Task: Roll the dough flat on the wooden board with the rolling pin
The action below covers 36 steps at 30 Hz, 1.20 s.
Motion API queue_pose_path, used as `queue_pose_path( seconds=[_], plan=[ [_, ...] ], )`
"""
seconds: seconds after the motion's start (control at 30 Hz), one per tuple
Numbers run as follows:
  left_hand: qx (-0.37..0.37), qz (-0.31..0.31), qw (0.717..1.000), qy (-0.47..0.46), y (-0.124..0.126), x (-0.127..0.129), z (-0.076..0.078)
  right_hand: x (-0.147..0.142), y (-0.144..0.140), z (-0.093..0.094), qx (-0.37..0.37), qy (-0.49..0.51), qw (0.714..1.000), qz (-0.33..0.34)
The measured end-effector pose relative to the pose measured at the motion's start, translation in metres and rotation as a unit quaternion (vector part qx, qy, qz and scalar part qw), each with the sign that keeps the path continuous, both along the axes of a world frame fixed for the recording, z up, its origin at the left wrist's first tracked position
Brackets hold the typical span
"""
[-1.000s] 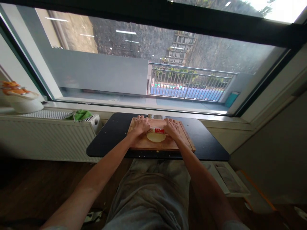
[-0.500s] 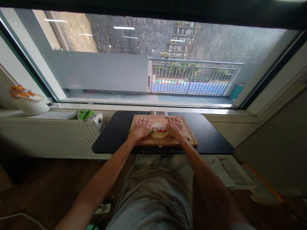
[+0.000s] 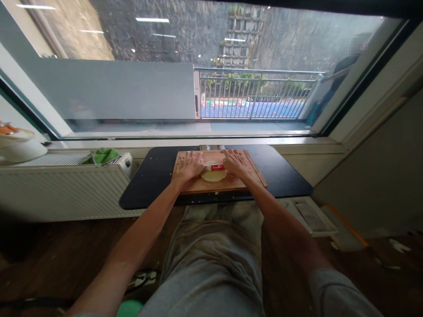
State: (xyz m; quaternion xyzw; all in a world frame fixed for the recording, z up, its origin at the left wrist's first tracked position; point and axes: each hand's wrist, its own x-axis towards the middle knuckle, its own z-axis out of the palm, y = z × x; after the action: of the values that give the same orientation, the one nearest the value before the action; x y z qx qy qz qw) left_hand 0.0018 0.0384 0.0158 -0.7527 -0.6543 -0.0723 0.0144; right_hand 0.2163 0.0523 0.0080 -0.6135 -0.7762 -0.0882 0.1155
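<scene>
My left hand (image 3: 192,164) and my right hand (image 3: 235,162) press down on the two ends of a short rolling pin with a red and white label (image 3: 217,167). Both hands are open, fingers stretched forward and apart over the pin. The pin's ends are hidden beneath the palms. Under the pin lies a thin, pale yellow round of dough (image 3: 213,176), its near part showing between my wrists. All of this rests on a wooden cutting board (image 3: 198,188).
The board sits on a black table (image 3: 145,185) with crumbs on it, against a window sill. A white radiator (image 3: 66,189) with a green cloth (image 3: 105,155) stands at left, a white pot (image 3: 23,147) beside the cloth. Beyond the glass, a person (image 3: 340,75) stands near a railing.
The camera view has shifted, so the scene sits further left and higher. The pin has turned, its label now showing mostly red. A person has appeared outside at right.
</scene>
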Motion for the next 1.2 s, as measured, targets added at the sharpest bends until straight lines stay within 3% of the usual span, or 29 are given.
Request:
queue_pose_path(
  seconds=[0.27,0.57,0.87,1.03,1.2],
  plan=[
    [0.019,0.006,1.000,-0.004,-0.024,0.002,0.003,0.004,-0.015,-0.013,0.024,-0.018,1.000,0.008],
    [0.017,-0.021,1.000,0.014,-0.004,-0.002,-0.002,0.002,-0.003,-0.010,-0.001,-0.003,1.000,0.018],
    [0.005,-0.016,1.000,0.007,-0.001,0.003,0.010,0.001,0.003,0.004,-0.035,0.015,0.999,0.016],
    [0.002,-0.017,1.000,0.010,-0.015,0.002,0.002,0.000,-0.014,-0.003,-0.008,0.024,1.000,-0.004],
    [0.024,-0.020,0.999,0.010,-0.025,0.001,0.004,-0.007,-0.030,-0.002,0.013,0.059,0.997,-0.047]
  ],
)
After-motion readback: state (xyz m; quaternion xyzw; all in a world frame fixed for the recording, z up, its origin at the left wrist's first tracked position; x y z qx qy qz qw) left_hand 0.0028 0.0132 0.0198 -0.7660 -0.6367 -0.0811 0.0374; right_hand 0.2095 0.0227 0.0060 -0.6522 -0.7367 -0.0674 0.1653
